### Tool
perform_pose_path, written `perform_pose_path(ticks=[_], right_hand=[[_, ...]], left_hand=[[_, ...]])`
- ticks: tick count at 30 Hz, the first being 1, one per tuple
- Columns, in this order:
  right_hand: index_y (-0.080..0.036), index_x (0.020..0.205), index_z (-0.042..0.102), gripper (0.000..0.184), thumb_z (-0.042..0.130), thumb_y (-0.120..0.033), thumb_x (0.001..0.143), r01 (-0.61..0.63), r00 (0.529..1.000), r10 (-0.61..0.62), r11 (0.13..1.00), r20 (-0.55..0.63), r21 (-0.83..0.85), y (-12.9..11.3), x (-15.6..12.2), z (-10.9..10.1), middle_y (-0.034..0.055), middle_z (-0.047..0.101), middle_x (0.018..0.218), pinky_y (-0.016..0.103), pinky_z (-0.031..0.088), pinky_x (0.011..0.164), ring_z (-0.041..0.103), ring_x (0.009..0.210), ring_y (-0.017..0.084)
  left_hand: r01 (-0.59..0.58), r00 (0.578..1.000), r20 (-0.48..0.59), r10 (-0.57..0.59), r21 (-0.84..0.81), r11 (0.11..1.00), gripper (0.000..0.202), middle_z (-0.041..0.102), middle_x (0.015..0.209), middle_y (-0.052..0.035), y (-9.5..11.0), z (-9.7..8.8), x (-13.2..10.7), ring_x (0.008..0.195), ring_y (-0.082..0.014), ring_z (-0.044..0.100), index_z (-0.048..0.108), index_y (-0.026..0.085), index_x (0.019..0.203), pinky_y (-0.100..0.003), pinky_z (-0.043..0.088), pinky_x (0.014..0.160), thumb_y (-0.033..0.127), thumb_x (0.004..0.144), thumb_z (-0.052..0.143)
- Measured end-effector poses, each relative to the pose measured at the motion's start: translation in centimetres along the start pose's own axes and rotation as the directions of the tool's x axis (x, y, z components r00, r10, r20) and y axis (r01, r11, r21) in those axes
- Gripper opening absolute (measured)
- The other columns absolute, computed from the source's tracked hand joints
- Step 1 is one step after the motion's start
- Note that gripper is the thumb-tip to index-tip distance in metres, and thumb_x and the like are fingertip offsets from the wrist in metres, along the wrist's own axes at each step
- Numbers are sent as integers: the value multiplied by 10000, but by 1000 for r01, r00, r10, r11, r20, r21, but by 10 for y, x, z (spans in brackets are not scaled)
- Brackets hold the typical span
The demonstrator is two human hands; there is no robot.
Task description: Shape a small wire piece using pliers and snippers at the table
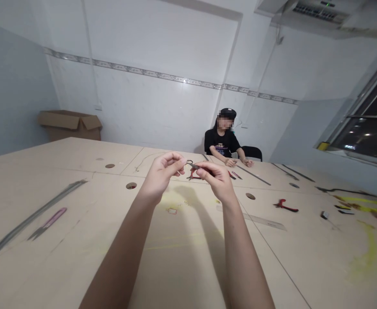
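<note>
Above the table, short of its far edge, a small dark ring is held up between two hands. Its rim is pinched at the fingertips of the left hand; a slim dark piece is gripped by the right hand, thumb pressed to fingers. Whether ring and piece are joined cannot be told. Ring judged light, thin, probably springy, easily bent; best taken lightly by the rim. Red-handled pliers, partly hidden, are seen beyond the hands; past the far-left corner, a cardboard box.

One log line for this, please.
left hand: pinching dark loop | right hand: holding dark slim item | table: pink snips
</note>
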State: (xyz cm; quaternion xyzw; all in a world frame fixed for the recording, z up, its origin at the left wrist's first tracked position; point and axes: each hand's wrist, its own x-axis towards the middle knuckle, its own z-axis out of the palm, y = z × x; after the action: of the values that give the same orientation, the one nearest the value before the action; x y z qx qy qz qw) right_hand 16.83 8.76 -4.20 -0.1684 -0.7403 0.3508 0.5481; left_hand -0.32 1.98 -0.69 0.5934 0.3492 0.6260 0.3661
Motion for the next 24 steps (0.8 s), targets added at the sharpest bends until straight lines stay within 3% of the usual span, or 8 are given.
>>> perform_pose_path(ticks=[24], right_hand=[[-235, 930, 762, 220, 711, -419, 821, 4, 1000, -4, 999, 19, -34, 1, -1, -1, 39, 703, 842, 287, 468, 654, 605, 734, 161]], left_hand=[[-7, 999, 45, 7, 6, 1000, 207, 542, 685, 18, -2, 2, 1, 682, -115, 510, 610, 185, 748, -251, 404, 702, 366, 834, 664]])
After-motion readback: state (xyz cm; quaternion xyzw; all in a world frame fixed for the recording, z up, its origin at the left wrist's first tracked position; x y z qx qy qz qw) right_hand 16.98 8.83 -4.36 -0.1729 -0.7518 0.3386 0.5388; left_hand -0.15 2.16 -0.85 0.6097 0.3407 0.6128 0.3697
